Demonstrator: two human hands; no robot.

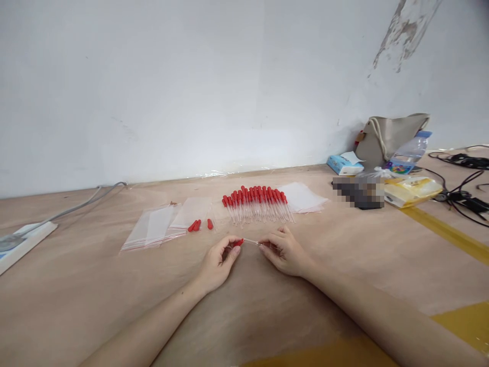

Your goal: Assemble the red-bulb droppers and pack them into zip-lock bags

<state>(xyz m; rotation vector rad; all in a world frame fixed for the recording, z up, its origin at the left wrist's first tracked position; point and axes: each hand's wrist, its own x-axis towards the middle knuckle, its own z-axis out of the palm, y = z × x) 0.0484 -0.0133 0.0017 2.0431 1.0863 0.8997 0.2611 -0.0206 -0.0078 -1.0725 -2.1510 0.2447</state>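
The dropper was low above the table (114,316), between the two hands: the left hand (217,265) pinched its red bulb (238,243) and the right hand (288,255) pinched its clear tube (250,241). Its long axis ran crosswise, bulb to the left, tube to the right and dipping slightly that way.

Just beyond lay a row of droppers (264,193), bulbs toward the wall (191,92), tips toward the person. Loose bulbs (210,224) lay past the left hand, by the left bags (147,229); the right bags (303,196) lay beside the row. Farther right were a tissue pack (344,165) and a bottle (408,153).

Fingers hid part of the bulb and the tube's far end; how deep the tube sat in the bulb could not be told. A dark item (370,207) was mostly pixelated, and the power strip (28,243) was cut off at the left edge.
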